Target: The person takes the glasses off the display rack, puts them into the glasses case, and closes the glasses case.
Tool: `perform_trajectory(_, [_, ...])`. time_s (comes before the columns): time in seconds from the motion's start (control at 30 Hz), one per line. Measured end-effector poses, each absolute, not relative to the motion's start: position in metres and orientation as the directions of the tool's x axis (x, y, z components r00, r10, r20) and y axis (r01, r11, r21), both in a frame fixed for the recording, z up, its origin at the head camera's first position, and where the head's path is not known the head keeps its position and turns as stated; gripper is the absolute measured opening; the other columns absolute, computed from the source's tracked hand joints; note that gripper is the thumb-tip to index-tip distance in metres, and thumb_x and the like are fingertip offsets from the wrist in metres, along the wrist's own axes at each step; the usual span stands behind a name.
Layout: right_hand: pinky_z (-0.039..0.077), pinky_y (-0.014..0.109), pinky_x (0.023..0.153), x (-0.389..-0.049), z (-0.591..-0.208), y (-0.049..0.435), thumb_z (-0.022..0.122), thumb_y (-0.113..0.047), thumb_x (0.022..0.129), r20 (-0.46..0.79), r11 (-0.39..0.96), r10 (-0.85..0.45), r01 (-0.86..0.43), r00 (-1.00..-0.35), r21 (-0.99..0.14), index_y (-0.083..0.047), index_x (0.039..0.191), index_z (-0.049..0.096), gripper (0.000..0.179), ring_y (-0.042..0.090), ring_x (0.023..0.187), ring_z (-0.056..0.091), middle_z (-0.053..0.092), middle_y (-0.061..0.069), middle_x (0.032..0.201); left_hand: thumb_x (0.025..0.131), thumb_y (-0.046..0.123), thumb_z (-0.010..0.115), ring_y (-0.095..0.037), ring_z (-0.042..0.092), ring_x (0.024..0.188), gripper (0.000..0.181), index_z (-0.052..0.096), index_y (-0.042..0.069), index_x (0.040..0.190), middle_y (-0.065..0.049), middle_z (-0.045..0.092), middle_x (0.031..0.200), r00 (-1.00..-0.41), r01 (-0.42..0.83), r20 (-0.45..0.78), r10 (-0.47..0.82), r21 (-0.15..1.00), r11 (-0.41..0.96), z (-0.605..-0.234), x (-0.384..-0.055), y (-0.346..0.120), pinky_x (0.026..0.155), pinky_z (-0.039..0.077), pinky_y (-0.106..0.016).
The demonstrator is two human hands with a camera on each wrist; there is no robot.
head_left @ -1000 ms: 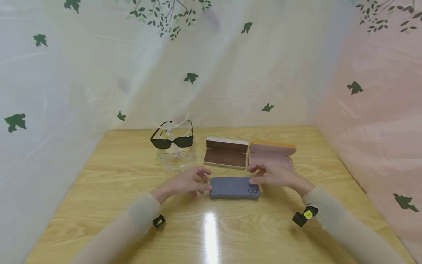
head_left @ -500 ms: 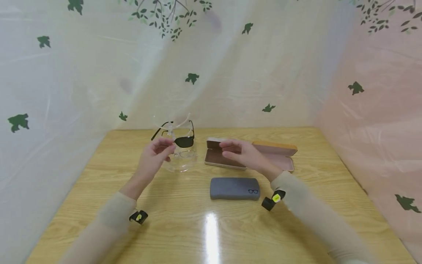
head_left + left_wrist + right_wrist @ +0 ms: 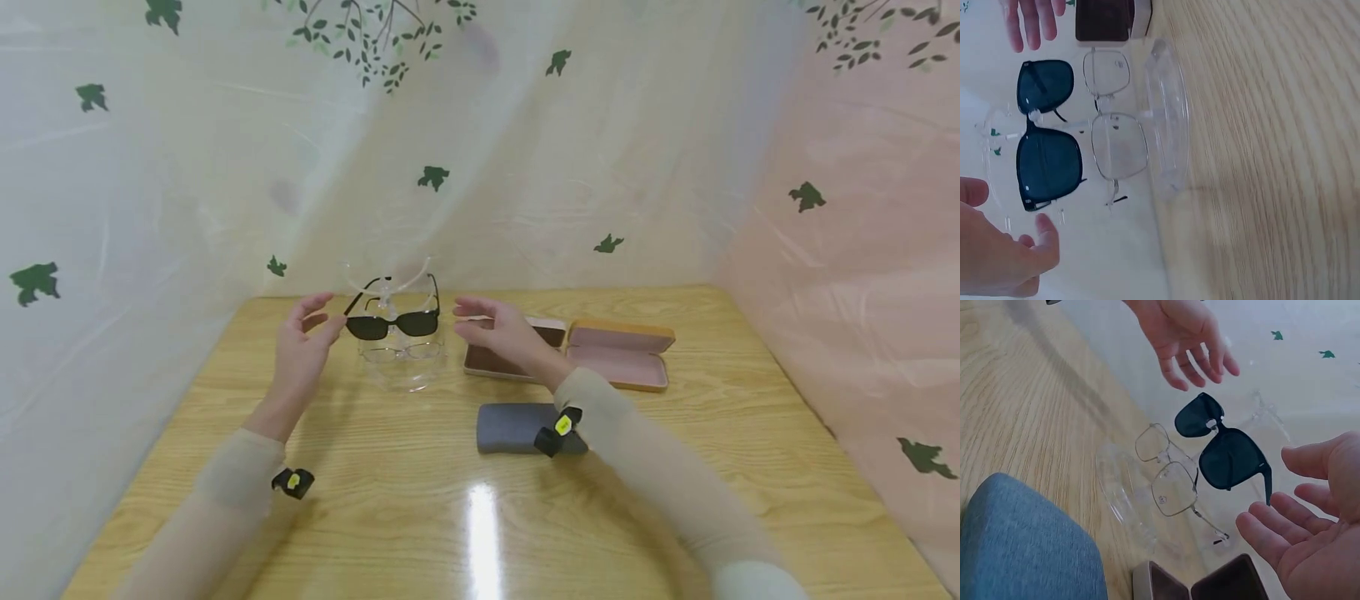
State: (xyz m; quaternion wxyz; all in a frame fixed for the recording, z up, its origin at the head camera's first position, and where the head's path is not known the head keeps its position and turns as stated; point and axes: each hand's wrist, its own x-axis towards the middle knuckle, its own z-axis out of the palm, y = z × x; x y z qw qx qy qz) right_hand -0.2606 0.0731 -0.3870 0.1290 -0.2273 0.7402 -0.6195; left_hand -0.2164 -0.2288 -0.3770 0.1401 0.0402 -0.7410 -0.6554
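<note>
Black sunglasses (image 3: pixel 417 323) rest on the upper part of a clear display stand (image 3: pixel 1174 125), above a pair of thin metal-framed eyeglasses (image 3: pixel 1119 150). My left hand (image 3: pixel 302 354) is at the left end of the sunglasses, fingers loosely bent, thumb tip very close to the frame's corner; whether it touches cannot be told. On the other side, my right hand (image 3: pixel 504 333) stands a little apart from the sunglasses, fingers spread and relaxed. Nothing is in that hand, as the right wrist view shows its bare palm and fingers (image 3: pixel 1272 528).
Behind my right hand lies an open glasses case with brown lining (image 3: pixel 487 360). Beside it is an open orange case (image 3: pixel 637 335) with pink lining. A closed grey-blue case (image 3: pixel 510 427) lies nearer, beneath my right forearm. A leaf-patterned cloth (image 3: pixel 510 208) encloses the wooden table (image 3: pixel 390 517).
Both hands have left the closed grey-blue case and moved forward and left. My left hand has passed in front of the sunglasses to their left end; my right hand approaches their right side.
</note>
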Motion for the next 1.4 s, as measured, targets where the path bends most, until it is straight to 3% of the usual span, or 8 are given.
perform_trajectory(0.23, [0.055,0.035,0.097,-0.266,-0.387,0.052,0.067,-0.012,0.099,0.054,0.102,-0.479,-0.117,-0.876,-0.988,-0.001,0.152,0.042,0.060,0.031,0.125,0.060,0.052,0.019,0.148,0.101,0.009,0.062,-0.012,0.052,0.112,0.051,0.045,0.008,0.149,-0.010,0.038,0.144,-0.975,0.015,0.024,-0.222,0.999,0.044,-0.379,-0.225,-0.243,0.099,0.053,-0.030])
perform_trajectory(0.53, [0.057,0.035,0.094,-0.270,-0.393,0.033,0.071,-0.014,0.097,-0.008,0.025,-0.434,-0.003,-0.901,-1.000,-0.004,0.156,0.036,0.069,0.031,0.123,0.061,0.051,0.020,0.147,0.100,0.005,0.063,-0.014,0.056,0.108,0.035,0.052,0.009,0.133,-0.001,0.045,0.126,-0.966,0.019,-0.005,-0.259,0.996,-0.090,-0.393,-0.226,-0.245,0.104,0.050,-0.036])
perform_trajectory(0.87, [0.057,0.031,0.092,-0.268,-0.393,0.028,0.071,-0.018,0.097,-0.057,0.065,-0.401,0.033,-0.914,-0.997,-0.009,0.156,0.039,0.067,0.028,0.121,0.063,0.053,0.018,0.145,0.099,0.002,0.065,-0.016,0.062,0.100,0.018,0.061,0.008,0.115,-0.005,0.055,0.114,-0.960,0.057,0.002,-0.279,0.980,-0.190,-0.404,-0.229,-0.239,0.099,0.053,-0.037])
perform_trajectory(1.1, [0.057,0.032,0.092,-0.271,-0.393,0.029,0.070,-0.016,0.098,-0.063,0.048,-0.380,0.048,-0.923,-0.998,-0.008,0.154,0.042,0.063,0.030,0.121,0.062,0.055,0.019,0.141,0.098,-0.001,0.064,-0.014,0.066,0.094,0.027,0.057,-0.007,0.123,-0.005,0.058,0.108,-0.960,0.062,-0.004,-0.280,0.973,-0.223,-0.404,-0.232,-0.234,0.093,0.056,-0.034])
perform_trajectory(1.4, [0.056,0.035,0.095,-0.271,-0.393,0.027,0.064,-0.014,0.102,-0.060,0.022,-0.383,0.056,-0.922,-0.998,-0.005,0.153,0.043,0.056,0.030,0.123,0.060,0.057,0.019,0.138,0.099,-0.003,0.062,-0.014,0.067,0.090,0.028,0.054,-0.011,0.124,-0.005,0.058,0.104,-0.970,0.062,-0.005,-0.242,0.961,-0.271,-0.402,-0.231,-0.237,0.088,0.058,-0.031])
